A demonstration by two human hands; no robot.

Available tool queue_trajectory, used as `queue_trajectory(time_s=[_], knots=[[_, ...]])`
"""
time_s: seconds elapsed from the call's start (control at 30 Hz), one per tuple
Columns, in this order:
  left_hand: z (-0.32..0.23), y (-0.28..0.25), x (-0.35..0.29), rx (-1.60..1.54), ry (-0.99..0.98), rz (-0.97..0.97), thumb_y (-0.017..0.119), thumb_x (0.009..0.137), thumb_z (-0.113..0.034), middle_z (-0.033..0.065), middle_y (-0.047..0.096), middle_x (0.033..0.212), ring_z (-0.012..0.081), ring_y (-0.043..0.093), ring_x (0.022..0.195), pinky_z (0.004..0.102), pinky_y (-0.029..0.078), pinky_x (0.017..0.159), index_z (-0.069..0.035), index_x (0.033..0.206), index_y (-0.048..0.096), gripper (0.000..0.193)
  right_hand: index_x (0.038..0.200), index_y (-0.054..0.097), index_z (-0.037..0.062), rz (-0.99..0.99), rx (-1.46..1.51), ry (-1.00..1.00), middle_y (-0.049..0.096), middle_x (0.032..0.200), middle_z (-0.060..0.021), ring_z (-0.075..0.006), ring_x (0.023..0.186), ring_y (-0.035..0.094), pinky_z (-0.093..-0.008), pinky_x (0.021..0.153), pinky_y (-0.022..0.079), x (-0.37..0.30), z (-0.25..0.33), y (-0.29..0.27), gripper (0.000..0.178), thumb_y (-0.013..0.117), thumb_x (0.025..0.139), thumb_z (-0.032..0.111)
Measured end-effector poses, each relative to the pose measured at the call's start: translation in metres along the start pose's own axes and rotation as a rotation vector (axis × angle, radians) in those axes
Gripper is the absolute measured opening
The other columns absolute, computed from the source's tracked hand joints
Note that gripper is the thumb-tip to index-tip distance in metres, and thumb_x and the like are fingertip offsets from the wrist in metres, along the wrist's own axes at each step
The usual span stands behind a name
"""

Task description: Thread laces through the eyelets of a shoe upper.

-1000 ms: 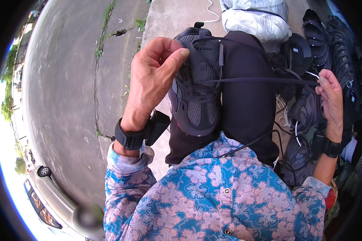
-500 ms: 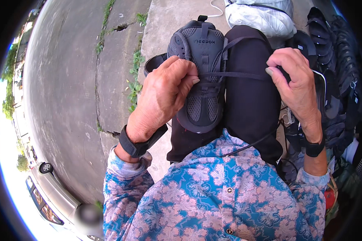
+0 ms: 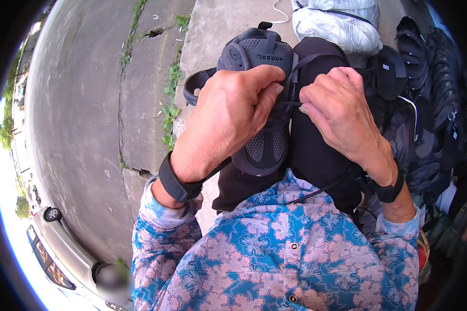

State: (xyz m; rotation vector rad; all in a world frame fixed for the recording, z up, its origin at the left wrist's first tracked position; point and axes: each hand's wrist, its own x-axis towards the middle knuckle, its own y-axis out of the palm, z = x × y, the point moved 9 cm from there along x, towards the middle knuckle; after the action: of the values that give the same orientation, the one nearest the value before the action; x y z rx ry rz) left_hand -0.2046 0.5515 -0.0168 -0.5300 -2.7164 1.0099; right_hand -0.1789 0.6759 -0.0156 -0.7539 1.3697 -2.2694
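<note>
A dark grey shoe (image 3: 259, 153) with mesh panels rests lengthwise on my left thigh. Across its middle reaches my left hand (image 3: 225, 109), thumb and forefinger pinched together at the dark shoelace (image 3: 293, 104); the fingers partly cover the laces. My right hand (image 3: 342, 106) is closed in a pinch over my right thigh, just right of the shoe, and grips the shoelace too. A short stretch of lace spans the gap between the two hands. Another length of it loops over my right knee. The lace ends inside my fingers are hidden.
Beyond my knees stands a white plastic bundle (image 3: 337, 28) with a dark strap. Rows of dark shoe parts (image 3: 441, 88) are piled on the right. A dark strap-like loop (image 3: 194, 88) shows left of the shoe. A parked car (image 3: 62, 254) stands on the pavement at left.
My right hand has moved left toward the shoe, shortening the lace stretch between my hands. My left hand has shifted right and slightly up over the shoe.
</note>
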Motion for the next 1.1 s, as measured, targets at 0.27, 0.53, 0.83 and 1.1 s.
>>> queue_trajectory(time_s=[0.27,0.53,0.83,1.1], knots=[[-0.018,0.023,0.024,0.167,0.059,0.016,0.069,0.080,-0.014,0.0185,0.067,0.079,0.0332,0.067,0.075,0.0392,0.053,0.065,-0.004,0.101,0.066,0.023,0.083,0.058,0.0074,-0.037,0.081,0.053,0.051,0.078,-0.0063,-0.0255,0.082,0.053,-0.0393,0.087,0.036,-0.008,-0.007,-0.009,0.013,0.069,0.079,0.011],[-0.026,0.028,0.031,0.374,0.144,-0.068,0.072,0.074,-0.011,0.0143,0.064,0.079,0.0325,0.065,0.073,0.0400,0.050,0.063,-0.008,0.095,0.065,0.023,0.080,0.058,0.0072,-0.060,0.158,0.060,0.054,0.074,-0.0060,-0.0252,0.077,0.054,-0.0383,0.083,0.037,-0.018,-0.009,-0.016,0.013,0.070,0.078,0.012],[-0.035,0.028,0.043,0.476,0.079,-0.067,0.071,0.075,-0.016,0.0149,0.060,0.089,0.0355,0.063,0.081,0.0428,0.050,0.068,-0.006,0.092,0.064,0.020,0.080,0.058,0.0068,-0.086,0.208,0.129,0.056,0.072,-0.0052,-0.0245,0.072,0.056,-0.0370,0.077,0.040,-0.036,-0.025,-0.023,0.011,0.069,0.079,0.009],[-0.026,0.041,0.061,0.575,0.209,-0.003,0.066,0.082,-0.017,0.0165,0.062,0.085,0.0328,0.065,0.078,0.0410,0.051,0.068,-0.004,0.098,0.065,0.022,0.081,0.058,0.0043,-0.091,0.264,0.175,0.059,0.073,-0.0078,-0.0260,0.069,0.059,-0.0353,0.068,0.044,-0.044,-0.032,-0.026,0.010,0.068,0.081,0.007]])
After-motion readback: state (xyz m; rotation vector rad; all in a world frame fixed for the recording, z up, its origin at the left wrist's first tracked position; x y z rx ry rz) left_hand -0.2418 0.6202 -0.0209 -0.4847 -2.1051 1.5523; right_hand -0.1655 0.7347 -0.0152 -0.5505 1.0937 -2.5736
